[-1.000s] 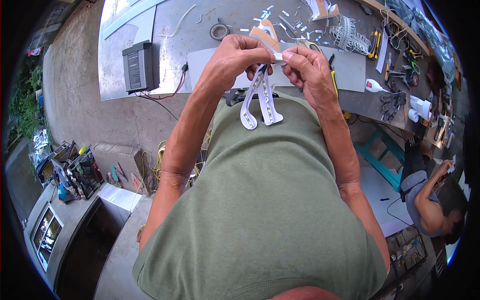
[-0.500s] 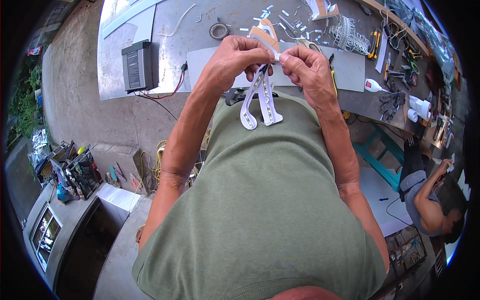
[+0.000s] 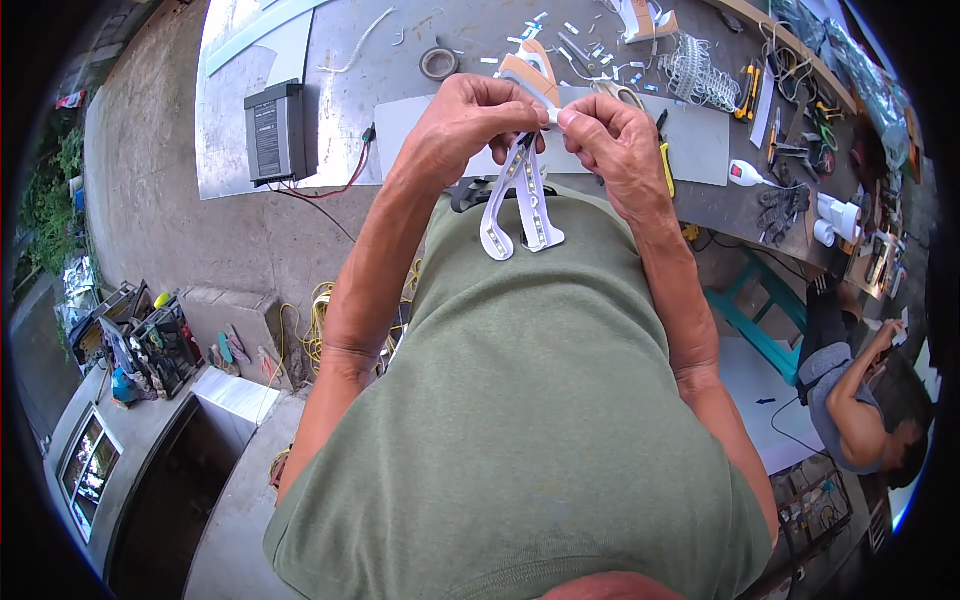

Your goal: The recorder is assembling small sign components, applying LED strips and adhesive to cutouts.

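My left hand [image 3: 468, 125] and my right hand [image 3: 615, 145] meet above the edge of a grey workbench [image 3: 400, 70]. Both pinch the top end of a white flexible strip [image 3: 520, 205] studded with small square parts. The strip hangs down in a loop of two or three bands over my green shirt. The fingertips of both hands touch at the strip's upper end, where a small white piece sits between them.
On the bench lie a black box [image 3: 275, 130] with red and black wires, a tape roll [image 3: 438, 63], scissors, cut white bits, a coiled strip [image 3: 700, 75], pliers and gloves. Another person [image 3: 865, 400] sits low at the right. Tool boxes [image 3: 150, 345] stand on the ground at left.
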Tool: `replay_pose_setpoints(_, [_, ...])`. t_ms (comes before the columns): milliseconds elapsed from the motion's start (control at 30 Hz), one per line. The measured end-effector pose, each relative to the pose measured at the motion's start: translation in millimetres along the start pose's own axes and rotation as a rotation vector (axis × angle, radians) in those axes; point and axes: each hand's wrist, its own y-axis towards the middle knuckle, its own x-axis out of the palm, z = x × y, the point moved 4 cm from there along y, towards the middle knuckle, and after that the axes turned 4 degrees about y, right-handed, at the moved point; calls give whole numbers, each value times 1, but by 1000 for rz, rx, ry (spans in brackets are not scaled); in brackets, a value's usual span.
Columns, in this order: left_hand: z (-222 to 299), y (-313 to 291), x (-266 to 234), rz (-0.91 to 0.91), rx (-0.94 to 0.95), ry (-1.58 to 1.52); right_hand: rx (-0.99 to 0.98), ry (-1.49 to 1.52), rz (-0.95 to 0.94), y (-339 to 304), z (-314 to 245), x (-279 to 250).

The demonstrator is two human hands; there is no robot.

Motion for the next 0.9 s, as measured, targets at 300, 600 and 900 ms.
replay_pose_setpoints(300, [3,0,-1,3,36,58,-11,-45,-1,-1,-3,-1])
replay_pose_setpoints(600, [21,-12,7,64,107,133,-119,-28,27,-7,-18,3])
replay_pose_setpoints(900, [49,-42,24,53,284,70,-437,-89,122,-31,-45,12])
